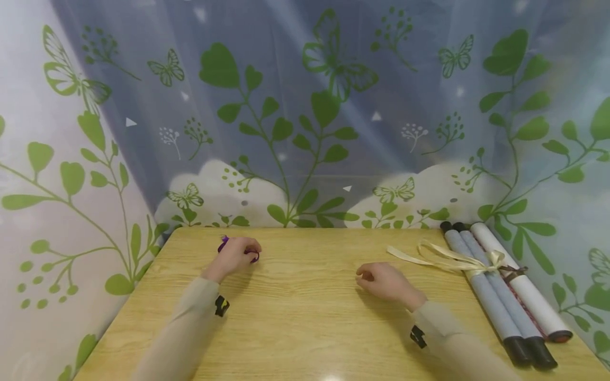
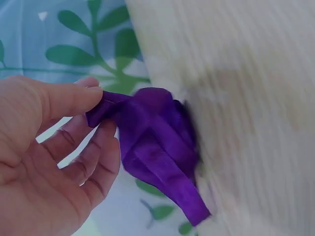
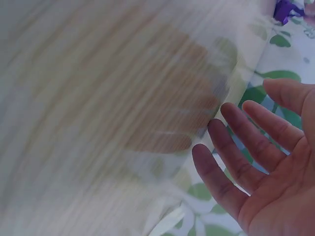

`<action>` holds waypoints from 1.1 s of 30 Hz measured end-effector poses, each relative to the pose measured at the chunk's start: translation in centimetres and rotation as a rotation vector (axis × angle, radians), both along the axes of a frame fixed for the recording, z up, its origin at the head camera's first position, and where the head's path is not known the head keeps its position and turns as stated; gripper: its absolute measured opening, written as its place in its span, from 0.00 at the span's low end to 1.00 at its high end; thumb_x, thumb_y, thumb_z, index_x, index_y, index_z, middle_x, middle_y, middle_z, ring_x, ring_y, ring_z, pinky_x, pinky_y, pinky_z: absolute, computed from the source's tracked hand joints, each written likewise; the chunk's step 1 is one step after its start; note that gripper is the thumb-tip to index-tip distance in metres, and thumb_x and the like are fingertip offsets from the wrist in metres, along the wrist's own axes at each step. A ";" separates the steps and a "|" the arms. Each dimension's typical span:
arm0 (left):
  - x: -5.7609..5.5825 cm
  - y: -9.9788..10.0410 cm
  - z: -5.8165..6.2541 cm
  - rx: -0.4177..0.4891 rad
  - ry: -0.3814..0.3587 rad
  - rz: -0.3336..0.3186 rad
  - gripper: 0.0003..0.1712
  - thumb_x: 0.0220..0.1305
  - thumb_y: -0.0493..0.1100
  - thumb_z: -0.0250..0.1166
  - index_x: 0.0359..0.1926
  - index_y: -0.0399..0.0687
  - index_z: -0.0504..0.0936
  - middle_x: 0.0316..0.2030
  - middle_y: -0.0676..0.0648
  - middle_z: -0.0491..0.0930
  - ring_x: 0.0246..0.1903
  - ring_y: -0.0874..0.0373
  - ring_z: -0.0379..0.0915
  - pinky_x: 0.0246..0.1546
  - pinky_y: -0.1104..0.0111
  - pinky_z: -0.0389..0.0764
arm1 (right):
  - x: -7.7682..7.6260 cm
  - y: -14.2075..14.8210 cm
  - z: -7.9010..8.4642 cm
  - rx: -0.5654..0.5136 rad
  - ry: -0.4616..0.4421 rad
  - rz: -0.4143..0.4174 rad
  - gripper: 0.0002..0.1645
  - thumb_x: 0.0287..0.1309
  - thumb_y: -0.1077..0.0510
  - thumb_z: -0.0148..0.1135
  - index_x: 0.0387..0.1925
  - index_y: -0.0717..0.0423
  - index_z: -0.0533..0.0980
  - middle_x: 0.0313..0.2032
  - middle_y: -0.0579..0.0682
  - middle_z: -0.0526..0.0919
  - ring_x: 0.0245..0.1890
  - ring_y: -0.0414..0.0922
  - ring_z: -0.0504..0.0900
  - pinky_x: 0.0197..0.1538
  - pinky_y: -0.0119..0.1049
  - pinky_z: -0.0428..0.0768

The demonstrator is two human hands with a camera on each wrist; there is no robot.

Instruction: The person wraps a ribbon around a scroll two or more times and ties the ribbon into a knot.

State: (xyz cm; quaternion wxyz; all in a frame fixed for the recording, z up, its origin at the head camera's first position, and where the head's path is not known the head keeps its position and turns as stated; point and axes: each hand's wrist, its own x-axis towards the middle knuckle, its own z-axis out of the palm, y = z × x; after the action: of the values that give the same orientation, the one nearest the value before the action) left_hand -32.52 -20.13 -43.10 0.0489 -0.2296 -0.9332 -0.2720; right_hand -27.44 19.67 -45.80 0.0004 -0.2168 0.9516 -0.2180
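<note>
A loosely bundled purple ribbon is pinched at one end between the thumb and fingers of my left hand, over the far left part of the wooden table. In the left wrist view the bundle lies right at the tabletop, with a flat tail hanging from it. In the head view the hand covers most of the ribbon. My right hand hovers low over the middle right of the table, holding nothing, its fingers loosely bent and apart in the right wrist view.
At the right edge lie two grey rolls with black ends, tied with a cream ribbon whose loops trail leftward. Beside them is a white roll with a brown tie. A leaf-patterned curtain stands behind the table.
</note>
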 end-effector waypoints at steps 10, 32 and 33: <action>0.1 3.9 0.6 0.058 0.019 -0.004 0.07 0.64 0.32 0.62 0.40 0.43 0.85 0.40 0.43 0.86 0.42 0.49 0.83 0.47 0.57 0.81 | 0.2 -3.2 -0.2 -0.014 0.020 0.025 0.13 0.62 0.54 0.63 0.44 0.57 0.83 0.38 0.50 0.88 0.40 0.47 0.85 0.46 0.46 0.81; 1.3 12.4 2.4 0.331 -0.074 -0.183 0.11 0.69 0.33 0.58 0.49 0.42 0.83 0.40 0.43 0.84 0.30 0.57 0.77 0.25 0.73 0.74 | -1.9 -9.9 0.9 -0.604 -0.134 -0.052 0.28 0.60 0.56 0.68 0.61 0.53 0.74 0.39 0.51 0.79 0.38 0.44 0.78 0.41 0.35 0.77; 1.4 12.6 2.3 0.342 -0.073 -0.195 0.11 0.69 0.32 0.58 0.49 0.42 0.83 0.41 0.43 0.84 0.31 0.56 0.77 0.27 0.73 0.75 | -2.0 -9.9 0.7 -0.619 -0.141 -0.038 0.24 0.60 0.57 0.68 0.58 0.54 0.76 0.38 0.52 0.79 0.38 0.45 0.78 0.41 0.35 0.77</action>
State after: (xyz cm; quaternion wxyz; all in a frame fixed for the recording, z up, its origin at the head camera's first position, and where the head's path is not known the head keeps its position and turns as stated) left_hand -31.11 -7.54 -40.81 0.0266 -0.2973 -0.8480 -0.4379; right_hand -29.48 9.77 -45.06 -0.0036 -0.1730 0.8417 -0.5115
